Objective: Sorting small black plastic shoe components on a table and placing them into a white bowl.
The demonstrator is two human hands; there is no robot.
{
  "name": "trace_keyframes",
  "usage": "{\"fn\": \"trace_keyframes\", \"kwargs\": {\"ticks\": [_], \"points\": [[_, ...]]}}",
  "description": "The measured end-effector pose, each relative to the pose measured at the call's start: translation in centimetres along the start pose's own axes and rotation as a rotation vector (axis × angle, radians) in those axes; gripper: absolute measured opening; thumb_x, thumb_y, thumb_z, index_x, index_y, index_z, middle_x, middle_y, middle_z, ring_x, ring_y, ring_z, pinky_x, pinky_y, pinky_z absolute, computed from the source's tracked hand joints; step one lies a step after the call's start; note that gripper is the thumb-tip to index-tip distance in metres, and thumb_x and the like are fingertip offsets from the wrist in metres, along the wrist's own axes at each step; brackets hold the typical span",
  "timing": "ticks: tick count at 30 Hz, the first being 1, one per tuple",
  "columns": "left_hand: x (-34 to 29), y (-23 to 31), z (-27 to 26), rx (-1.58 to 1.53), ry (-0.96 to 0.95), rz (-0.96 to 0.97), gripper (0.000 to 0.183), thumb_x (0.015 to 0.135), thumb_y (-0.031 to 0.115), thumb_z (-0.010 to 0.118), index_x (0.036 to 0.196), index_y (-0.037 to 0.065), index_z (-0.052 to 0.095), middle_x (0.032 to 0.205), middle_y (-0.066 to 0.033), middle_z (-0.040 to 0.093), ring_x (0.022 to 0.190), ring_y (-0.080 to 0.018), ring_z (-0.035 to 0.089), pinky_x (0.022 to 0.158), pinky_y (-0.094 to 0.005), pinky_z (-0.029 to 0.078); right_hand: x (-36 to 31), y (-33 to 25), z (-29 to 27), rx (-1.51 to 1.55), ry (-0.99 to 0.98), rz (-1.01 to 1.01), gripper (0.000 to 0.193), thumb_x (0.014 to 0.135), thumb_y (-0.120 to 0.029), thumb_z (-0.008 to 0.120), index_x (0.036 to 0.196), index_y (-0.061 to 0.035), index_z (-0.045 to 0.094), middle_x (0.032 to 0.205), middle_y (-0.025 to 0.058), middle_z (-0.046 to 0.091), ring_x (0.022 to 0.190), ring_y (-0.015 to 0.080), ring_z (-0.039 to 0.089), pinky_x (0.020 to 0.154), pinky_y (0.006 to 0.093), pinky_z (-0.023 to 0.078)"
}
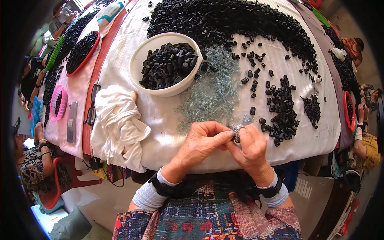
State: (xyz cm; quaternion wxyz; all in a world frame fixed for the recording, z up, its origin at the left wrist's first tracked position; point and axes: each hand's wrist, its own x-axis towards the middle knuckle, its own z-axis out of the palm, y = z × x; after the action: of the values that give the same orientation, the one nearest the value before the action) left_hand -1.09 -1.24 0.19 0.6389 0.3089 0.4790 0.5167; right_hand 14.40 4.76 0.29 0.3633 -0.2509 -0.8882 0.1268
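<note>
Your desk (160, 116) is draped in white; over its near part, your right hand (254, 146) grasps a silvery clump (237, 128) in curled fingers; your left hand (202, 140) meets it there, thumb and forefinger pinched together, though what they hold is hidden; just beyond lies a pale, glinting heap (212, 94) of tiny pieces; black parts (282, 110) cluster near your right hand; past the left hand stands a white tub (138, 42) of similar ones; a crumpled cloth (118, 124) lies farther left; a broad black spread (228, 18) covers the far side.
</note>
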Motion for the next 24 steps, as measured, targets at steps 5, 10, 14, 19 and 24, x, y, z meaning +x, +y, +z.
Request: {"fn": "trace_keyframes", "kwargs": {"ticks": [5, 10, 14, 19, 24], "points": [[0.1, 0.7, 0.1, -0.144, 0.04, -0.11, 0.016, 0.087, 0.011, 0.062, 0.091, -0.004, 0.063, 0.077, -0.006, 0.065, 0.07, -0.0105, 0.061, 0.066, -0.0226, 0.05, 0.3, 0.1, 0.0, 0.022, 0.047, 0.018, 0.032, 0.059, -0.007, 0.076, 0.077, 0.001, 0.051, 0.066, 0.0123, 0.046, 0.058, 0.0292, 0.047, 0.049, 0.038, 0.04], [0.1, 0.7, 0.1, -0.003, -0.037, -0.047, 0.017, 0.086, 0.012, 0.063, 0.09, -0.004, 0.063, 0.078, -0.0061, 0.065, 0.071, -0.0107, 0.061, 0.068, -0.0223, 0.049, 0.5, 0.3, -0.5, 0.061, 0.015, 0.006, 0.033, 0.059, -0.009, 0.077, 0.078, 0.001, 0.052, 0.07, 0.0125, 0.049, 0.061, 0.0291, 0.05, 0.052, 0.0374, 0.043], [0.0, 0.8, 0.0, 0.008, -0.035, -0.056, 0.017, 0.085, 0.012, 0.064, 0.091, -0.004, 0.063, 0.08, -0.0058, 0.065, 0.072, -0.0104, 0.061, 0.068, -0.022, 0.049, 0.8, -0.2, -0.9, 0.048, -0.016, 0.041, 0.035, 0.059, -0.012, 0.078, 0.08, 0.0013, 0.053, 0.075, 0.0135, 0.053, 0.068, 0.03, 0.053, 0.058, 0.0373, 0.046], [-0.1, 0.7, 0.3, 0.028, -0.001, -0.01, 0.018, 0.086, 0.013, 0.062, 0.093, -0.004, 0.064, 0.08, -0.005, 0.065, 0.073, -0.0103, 0.061, 0.069, -0.0228, 0.049, 0.4, -0.3, -0.5, 0.006, 0.02, 0.051, 0.035, 0.059, -0.013, 0.078, 0.08, 0.0013, 0.054, 0.075, 0.0139, 0.053, 0.069, 0.0305, 0.053, 0.059, 0.0378, 0.046], [0.1, 0.3, 0.0, -0.174, 0.007, -0.081, 0.025, 0.089, 0.019, 0.059, 0.096, -0.005, 0.062, 0.08, -0.0063, 0.065, 0.075, -0.0123, 0.063, 0.068, -0.0243, 0.051, 0.2, -0.2, -0.7, -0.028, 0.029, 0.044, 0.03, 0.063, -0.012, 0.076, 0.078, 0.0011, 0.054, 0.072, 0.0137, 0.052, 0.065, 0.0298, 0.052, 0.055, 0.0373, 0.045]]}}
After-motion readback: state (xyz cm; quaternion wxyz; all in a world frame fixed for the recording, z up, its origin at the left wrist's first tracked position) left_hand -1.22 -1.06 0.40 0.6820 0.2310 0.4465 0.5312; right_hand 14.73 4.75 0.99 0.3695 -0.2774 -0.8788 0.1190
